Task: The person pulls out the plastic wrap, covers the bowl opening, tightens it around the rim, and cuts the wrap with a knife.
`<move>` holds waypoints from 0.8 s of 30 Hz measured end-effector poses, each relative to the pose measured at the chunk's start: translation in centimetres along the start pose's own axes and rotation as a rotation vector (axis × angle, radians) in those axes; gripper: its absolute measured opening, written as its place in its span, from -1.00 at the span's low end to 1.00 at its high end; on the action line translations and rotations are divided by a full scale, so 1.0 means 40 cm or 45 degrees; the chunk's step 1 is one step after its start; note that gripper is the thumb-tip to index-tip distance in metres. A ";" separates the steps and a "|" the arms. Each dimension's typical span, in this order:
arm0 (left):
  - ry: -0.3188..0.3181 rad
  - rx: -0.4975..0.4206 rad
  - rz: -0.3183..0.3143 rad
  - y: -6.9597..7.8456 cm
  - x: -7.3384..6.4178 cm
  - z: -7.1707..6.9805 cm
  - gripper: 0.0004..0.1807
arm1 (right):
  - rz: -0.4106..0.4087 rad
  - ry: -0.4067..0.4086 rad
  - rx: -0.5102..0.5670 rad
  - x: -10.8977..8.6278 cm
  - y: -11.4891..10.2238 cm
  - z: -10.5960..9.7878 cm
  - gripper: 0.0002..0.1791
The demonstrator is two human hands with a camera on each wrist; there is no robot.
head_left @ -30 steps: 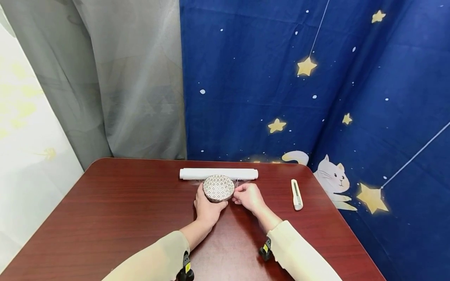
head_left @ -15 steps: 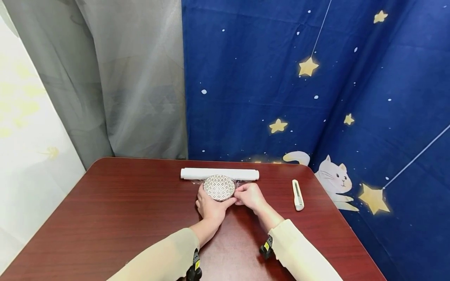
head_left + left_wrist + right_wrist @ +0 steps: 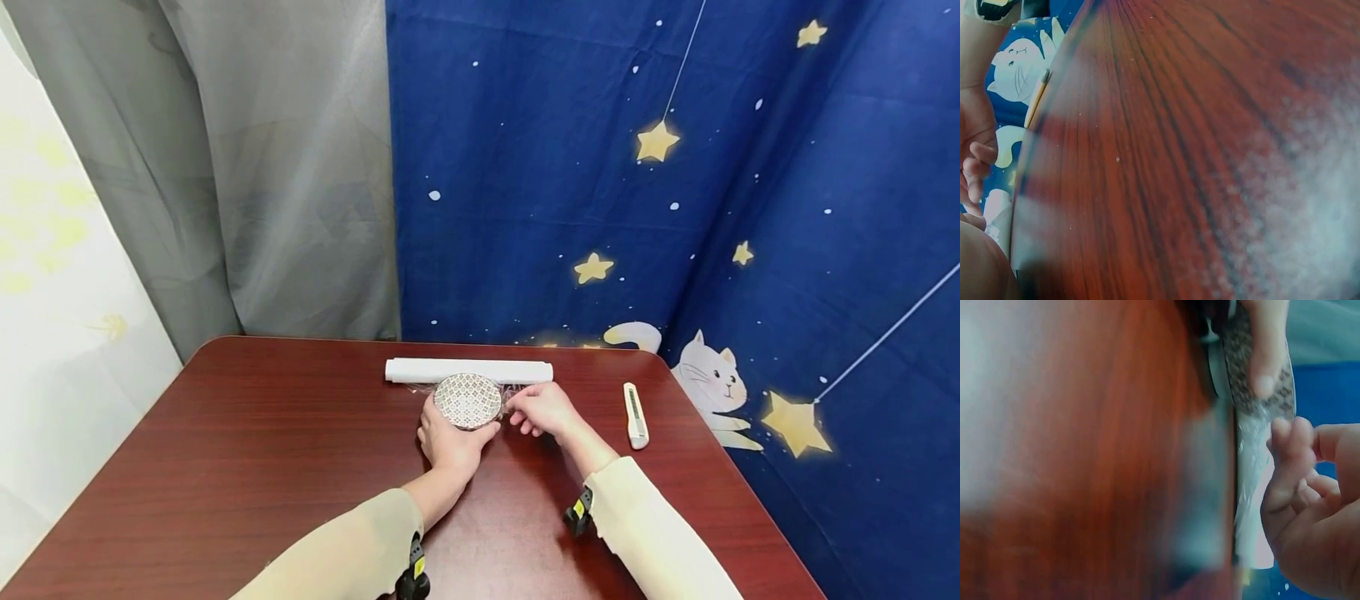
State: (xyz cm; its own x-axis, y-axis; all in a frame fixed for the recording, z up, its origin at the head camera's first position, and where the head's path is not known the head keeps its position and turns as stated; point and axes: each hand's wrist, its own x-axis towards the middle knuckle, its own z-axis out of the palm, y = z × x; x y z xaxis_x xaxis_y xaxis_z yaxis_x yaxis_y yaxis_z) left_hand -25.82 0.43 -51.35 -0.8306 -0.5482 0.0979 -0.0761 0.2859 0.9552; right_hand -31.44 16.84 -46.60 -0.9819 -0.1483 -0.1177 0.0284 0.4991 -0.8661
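Note:
My left hand [image 3: 452, 440] grips a round patterned bowl [image 3: 467, 400] from its near left side, thumb along the near wall. The bowl's brown patterned side [image 3: 1240, 356] shows in the right wrist view with that thumb on it. Clear plastic wrap [image 3: 1249, 450] stretches beside the bowl, crinkled and shiny. At the bowl's right rim, my right hand [image 3: 546, 408] pinches the wrap between thumb and forefinger, other fingers loosely curled. Behind the bowl lies a white roll of plastic wrap [image 3: 468, 370]. In the left wrist view, only part of my left hand [image 3: 982, 265] shows.
A white utility knife [image 3: 635, 417] lies on the red-brown wooden table [image 3: 262, 450], to the right of my hands. Grey and blue star-patterned curtains [image 3: 510, 167] hang behind the table's far edge.
Since a second ago, my right hand has shifted slightly right and up, its fingers opening a little away from the left thumb. My left hand's thumb and forearm have moved slightly right; the bowl stays.

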 end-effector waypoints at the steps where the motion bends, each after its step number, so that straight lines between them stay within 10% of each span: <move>1: -0.005 -0.001 -0.003 -0.001 0.001 0.001 0.37 | -0.020 0.027 -0.046 0.014 0.006 -0.010 -0.80; 9: 0.003 -0.031 0.002 -0.019 0.004 0.013 0.37 | -0.331 0.406 -0.598 0.138 0.059 -0.052 -0.76; 17: -0.002 -0.028 0.004 -0.019 0.002 0.005 0.37 | -0.289 0.292 -1.045 0.114 -0.021 -0.033 -0.56; 24: -0.039 -0.003 0.018 -0.006 0.002 -0.010 0.35 | -0.182 0.191 -1.069 0.132 -0.009 -0.018 -0.41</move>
State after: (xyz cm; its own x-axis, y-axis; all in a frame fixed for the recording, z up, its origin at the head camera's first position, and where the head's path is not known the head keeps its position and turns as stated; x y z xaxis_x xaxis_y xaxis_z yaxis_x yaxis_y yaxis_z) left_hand -25.65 0.01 -51.45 -0.8479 -0.5199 0.1032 -0.0625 0.2914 0.9545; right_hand -36.77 16.49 -46.55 -0.9815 -0.1733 0.0814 -0.1871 0.9586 -0.2148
